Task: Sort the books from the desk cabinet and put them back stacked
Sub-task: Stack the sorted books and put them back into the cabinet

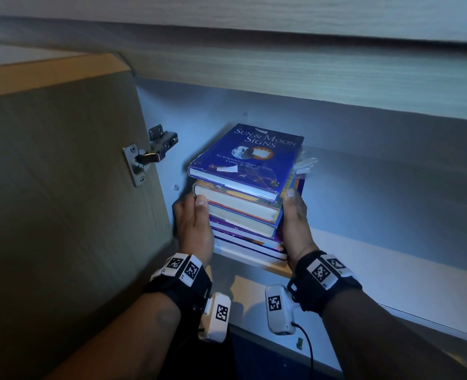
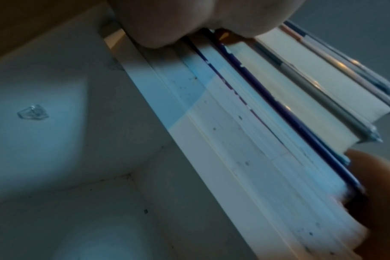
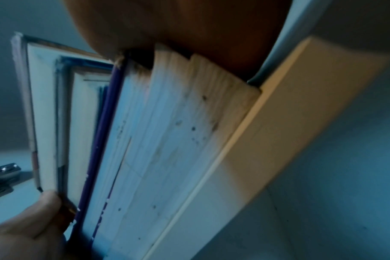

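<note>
A stack of several books [image 1: 243,215] stands at the front edge of the cabinet shelf [image 1: 364,259], topped by a blue book titled "Sun & Moon Signs" [image 1: 249,157] lying slightly askew. My left hand [image 1: 192,220] grips the stack's left side, thumb on the front page edges. On the right side my right hand [image 1: 295,223] grips it the same way. The left wrist view shows the page edges [image 2: 245,140] below my left palm [image 2: 189,21]. In the right wrist view the pages [image 3: 167,149] run beside the shelf edge [image 3: 267,132] under my right palm [image 3: 189,26].
The cabinet door [image 1: 62,187] stands open on the left, close to my left hand, with a metal hinge [image 1: 150,154] on it. The desk top [image 1: 281,64] overhangs the opening. A clear shelf peg [image 1: 176,187] sticks from the left wall. The shelf stretches away right of the stack.
</note>
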The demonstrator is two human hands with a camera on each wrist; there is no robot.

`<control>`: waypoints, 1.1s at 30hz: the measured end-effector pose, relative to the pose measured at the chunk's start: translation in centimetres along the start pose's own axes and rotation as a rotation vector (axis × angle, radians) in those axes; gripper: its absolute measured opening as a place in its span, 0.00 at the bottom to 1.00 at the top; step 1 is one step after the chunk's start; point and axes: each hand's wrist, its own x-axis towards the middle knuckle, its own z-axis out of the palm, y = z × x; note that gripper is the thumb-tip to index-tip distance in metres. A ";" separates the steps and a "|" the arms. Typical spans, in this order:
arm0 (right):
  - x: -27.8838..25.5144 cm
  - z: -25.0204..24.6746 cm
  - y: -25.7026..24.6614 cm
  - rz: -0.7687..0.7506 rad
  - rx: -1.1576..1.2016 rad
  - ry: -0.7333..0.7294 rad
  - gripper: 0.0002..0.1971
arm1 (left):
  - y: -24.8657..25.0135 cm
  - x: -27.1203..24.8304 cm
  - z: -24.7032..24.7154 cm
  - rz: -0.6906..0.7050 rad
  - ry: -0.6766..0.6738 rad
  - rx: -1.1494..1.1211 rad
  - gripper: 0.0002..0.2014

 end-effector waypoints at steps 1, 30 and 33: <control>0.3 0.1 0.1 -0.002 -0.023 -0.016 0.50 | 0.1 -0.1 0.1 0.011 0.026 0.005 0.17; 0.5 -1.5 -3.5 -0.063 0.322 -0.193 0.34 | 3.5 0.6 -2.6 0.037 -0.128 -0.088 0.23; 1.0 -1.3 0.7 0.040 0.255 -0.096 0.38 | 2.4 0.5 -2.9 0.057 -0.199 -0.022 0.24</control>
